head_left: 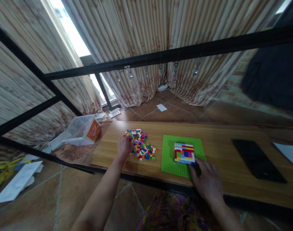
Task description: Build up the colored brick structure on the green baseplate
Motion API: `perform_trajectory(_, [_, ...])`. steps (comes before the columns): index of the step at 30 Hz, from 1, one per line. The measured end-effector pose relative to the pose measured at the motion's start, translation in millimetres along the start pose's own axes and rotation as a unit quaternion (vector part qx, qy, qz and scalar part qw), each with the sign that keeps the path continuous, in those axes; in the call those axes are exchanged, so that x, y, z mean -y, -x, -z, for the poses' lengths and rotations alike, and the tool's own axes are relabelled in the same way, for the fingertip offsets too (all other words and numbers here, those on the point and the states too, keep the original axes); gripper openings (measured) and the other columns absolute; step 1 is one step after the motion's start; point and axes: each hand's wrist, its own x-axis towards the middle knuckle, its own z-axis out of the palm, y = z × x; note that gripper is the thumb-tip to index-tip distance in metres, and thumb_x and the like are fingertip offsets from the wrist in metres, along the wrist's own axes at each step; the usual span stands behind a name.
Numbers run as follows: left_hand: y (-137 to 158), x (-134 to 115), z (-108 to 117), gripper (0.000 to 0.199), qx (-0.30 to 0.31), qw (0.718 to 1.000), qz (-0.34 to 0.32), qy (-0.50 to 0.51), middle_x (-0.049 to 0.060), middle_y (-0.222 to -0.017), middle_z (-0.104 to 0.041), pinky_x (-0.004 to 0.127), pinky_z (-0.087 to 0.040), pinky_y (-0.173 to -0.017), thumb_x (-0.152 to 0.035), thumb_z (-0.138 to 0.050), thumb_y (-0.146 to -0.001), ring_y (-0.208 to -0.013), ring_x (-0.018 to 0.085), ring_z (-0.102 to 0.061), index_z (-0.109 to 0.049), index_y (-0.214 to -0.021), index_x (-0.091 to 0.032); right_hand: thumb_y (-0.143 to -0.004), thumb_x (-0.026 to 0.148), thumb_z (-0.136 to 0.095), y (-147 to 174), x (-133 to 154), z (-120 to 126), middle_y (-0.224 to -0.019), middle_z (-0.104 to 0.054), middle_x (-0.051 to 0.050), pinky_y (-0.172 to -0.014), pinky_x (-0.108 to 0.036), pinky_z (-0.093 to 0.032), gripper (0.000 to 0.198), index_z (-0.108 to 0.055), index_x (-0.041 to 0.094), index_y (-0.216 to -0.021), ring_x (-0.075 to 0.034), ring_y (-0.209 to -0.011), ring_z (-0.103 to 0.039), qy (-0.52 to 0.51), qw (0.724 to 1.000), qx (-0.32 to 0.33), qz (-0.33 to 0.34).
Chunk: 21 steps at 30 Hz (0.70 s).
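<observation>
My left hand (125, 146) is at the left edge of a pile of small coloured toy bricks (143, 148). Its fingers are curled together; whatever they may hold is too small to make out. A green baseplate (168, 160) lies right of the pile, bearing a rectangular block built of multicoloured bricks (184, 153). My right hand (207, 178) rests at the near right corner of that build. Its thumb and forefinger are apart, their tips by the near and right edges of the block, and nothing shows in the palm.
The wooden table (221, 154) has a dark flat phone-like slab (258, 160) on its right and white paper (289, 154) beyond. A clear plastic box (80, 130) with an orange label stands off the left end. Black metal bars (146, 60) cross behind, before curtains (134, 29).
</observation>
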Motion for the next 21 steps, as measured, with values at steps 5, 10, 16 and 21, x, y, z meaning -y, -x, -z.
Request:
perform_trajectory(5, [2.7,-3.5,4.0,0.018,0.006,1.000,0.010,0.006,0.010,-0.092,-0.068,0.031,-0.046,-0.076,-0.028,-0.051,-0.084,-0.090,0.023,-0.063,-0.065,-0.088,-0.018,-0.092,0.044,-0.046,-2.3,4.7,2.7,-0.109,-0.065,-0.012,-0.087,-0.041,-0.045,0.038,-0.058,0.017,-0.116,-0.026,-0.098,-0.056,-0.012,1.000,0.002,-0.010])
perform_trajectory(10, [4.5,-5.5,10.4,0.017,0.009,0.997,0.024,0.073,0.007,-0.082,-0.070,0.028,-0.044,-0.069,-0.025,-0.050,-0.084,-0.079,0.021,-0.064,-0.066,-0.088,-0.019,-0.092,0.042,-0.048,-2.8,6.1,3.0,-0.112,-0.065,-0.011,-0.088,-0.041,-0.045,0.038,-0.056,0.017,-0.119,-0.027,-0.102,-0.055,-0.023,1.000,0.009,-0.017])
perform_trajectory(16, [31.7,-44.0,4.8,0.016,-0.018,0.919,-0.078,0.387,0.004,-0.084,-0.071,0.027,-0.049,-0.074,-0.024,-0.056,-0.081,-0.079,0.016,-0.065,-0.068,-0.089,-0.017,-0.092,0.040,-0.050,-3.5,7.5,3.7,-0.113,-0.065,-0.010,-0.090,-0.041,-0.044,0.036,-0.057,0.016,-0.118,-0.027,-0.104,-0.054,-0.031,0.999,0.006,-0.021])
perform_trajectory(21, [72.4,-104.3,-7.7,0.015,0.055,0.870,-0.181,0.455,0.003,-0.085,-0.070,0.028,-0.049,-0.076,-0.018,-0.056,-0.083,-0.081,0.015,-0.064,-0.070,-0.087,-0.020,-0.092,0.038,-0.049,-5.2,9.6,7.0,-0.113,-0.065,-0.011,-0.089,-0.041,-0.044,0.036,-0.057,0.016,-0.119,-0.027,-0.104,-0.054,-0.035,0.999,0.019,-0.032])
